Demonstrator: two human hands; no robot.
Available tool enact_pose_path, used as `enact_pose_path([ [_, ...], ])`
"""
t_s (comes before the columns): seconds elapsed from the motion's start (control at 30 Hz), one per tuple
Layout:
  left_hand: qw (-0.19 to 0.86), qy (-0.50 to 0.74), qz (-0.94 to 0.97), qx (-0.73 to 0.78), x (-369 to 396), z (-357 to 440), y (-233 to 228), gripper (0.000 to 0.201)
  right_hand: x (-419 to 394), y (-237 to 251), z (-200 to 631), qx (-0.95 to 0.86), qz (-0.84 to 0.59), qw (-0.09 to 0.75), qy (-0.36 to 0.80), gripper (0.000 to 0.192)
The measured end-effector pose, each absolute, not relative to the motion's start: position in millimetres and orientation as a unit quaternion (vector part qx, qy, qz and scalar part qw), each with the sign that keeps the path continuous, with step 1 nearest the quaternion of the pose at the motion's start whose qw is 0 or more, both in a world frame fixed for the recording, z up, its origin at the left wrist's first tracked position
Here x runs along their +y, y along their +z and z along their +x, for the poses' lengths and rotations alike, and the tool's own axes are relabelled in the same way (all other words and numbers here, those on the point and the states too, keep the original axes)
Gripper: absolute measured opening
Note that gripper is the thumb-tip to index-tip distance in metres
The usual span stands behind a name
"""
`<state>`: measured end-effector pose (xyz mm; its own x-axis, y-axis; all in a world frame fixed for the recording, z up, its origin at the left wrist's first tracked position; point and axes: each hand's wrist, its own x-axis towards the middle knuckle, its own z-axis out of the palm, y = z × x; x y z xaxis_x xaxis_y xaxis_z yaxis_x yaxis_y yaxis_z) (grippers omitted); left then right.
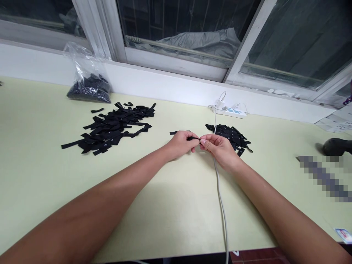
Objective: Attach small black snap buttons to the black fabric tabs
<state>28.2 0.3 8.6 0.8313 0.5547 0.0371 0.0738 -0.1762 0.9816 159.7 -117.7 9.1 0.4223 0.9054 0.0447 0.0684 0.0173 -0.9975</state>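
Note:
Both hands meet over the middle of the table, pinching one small black fabric strip (pixel 194 138) between them. My left hand (pixel 181 142) grips it between thumb and fingers, and part of the strip shows above the thumb. My right hand (pixel 217 146) has thumb and forefinger closed on the strip's right end. Behind the left hand lies another black strip (pixel 173 132), partly covered. Beyond the right hand is a small pile of black strips (pixel 232 136). A larger pile of black strips (pixel 115 124) spreads out to the left.
A clear plastic bag (pixel 89 86) of black pieces stands against the wall. A white power strip (pixel 231 111) lies at the back, its grey-white cable (pixel 219 187) crossing the table to the front edge. At right are a black object (pixel 336 146) and a pixelated long shape (pixel 321 176).

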Motion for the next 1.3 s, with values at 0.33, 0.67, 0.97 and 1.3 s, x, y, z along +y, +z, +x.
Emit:
enact_pose_path([
  [0.33, 0.62, 0.201, 0.725, 0.223, 1.7, 27.9, 8.8, 0.015, -120.2, 13.9, 160.7, -0.408, -0.619, 0.569, 0.355, 0.034],
  [0.67, 0.517, 0.347, 0.759, 0.193, 7.5, 29.5, 0.7, 0.014, -126.3, 16.1, 211.8, -0.439, -0.719, 0.526, 0.115, 0.025],
  [0.97, 0.251, 0.354, 0.84, 0.326, 51.2, 17.3, -8.2, 0.02, -142.3, 7.5, 286.3, -0.264, -0.848, 0.457, -0.047, 0.029],
  [1.3, 0.199, 0.263, 0.889, 0.318, 48.3, 20.4, -14.1, 0.02, -147.1, 7.3, 281.1, -0.363, -0.837, 0.384, -0.142, 0.032],
])
